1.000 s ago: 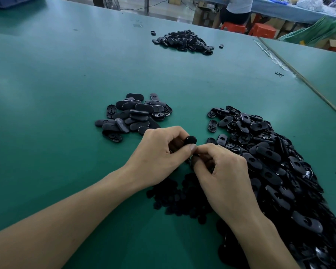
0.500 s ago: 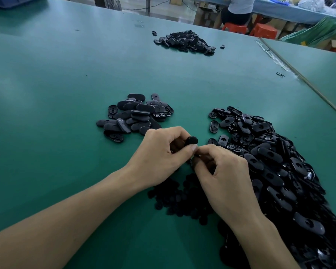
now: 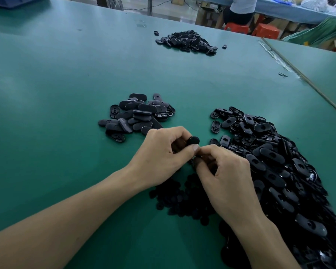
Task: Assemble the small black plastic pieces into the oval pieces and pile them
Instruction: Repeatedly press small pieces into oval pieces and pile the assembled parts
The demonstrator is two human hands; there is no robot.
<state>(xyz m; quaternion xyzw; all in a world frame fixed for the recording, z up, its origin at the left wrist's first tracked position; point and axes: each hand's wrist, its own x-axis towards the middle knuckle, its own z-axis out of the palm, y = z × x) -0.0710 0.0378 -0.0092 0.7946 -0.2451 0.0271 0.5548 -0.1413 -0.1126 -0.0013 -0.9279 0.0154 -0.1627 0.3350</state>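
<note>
My left hand (image 3: 161, 156) grips a black oval piece (image 3: 193, 141), whose rounded end sticks out above the thumb. My right hand (image 3: 224, 175) meets it thumb to thumb, fingers curled and pinching something small and dark at the oval piece; what it pinches is mostly hidden. Under both hands lies a flat heap of small black round pieces (image 3: 175, 199). A big heap of oval pieces with holes (image 3: 270, 158) spreads to the right. A smaller pile of oval pieces (image 3: 138, 115) lies just beyond my left hand.
The green table (image 3: 66, 94) runs far back, where a third pile of black parts (image 3: 186, 41) sits. A seam with a thin rod (image 3: 306, 82) divides it from another green table at right. A seated person and red stools (image 3: 239, 28) are behind.
Both hands stay almost still, holding the piece between them; only slight finger shifts.
</note>
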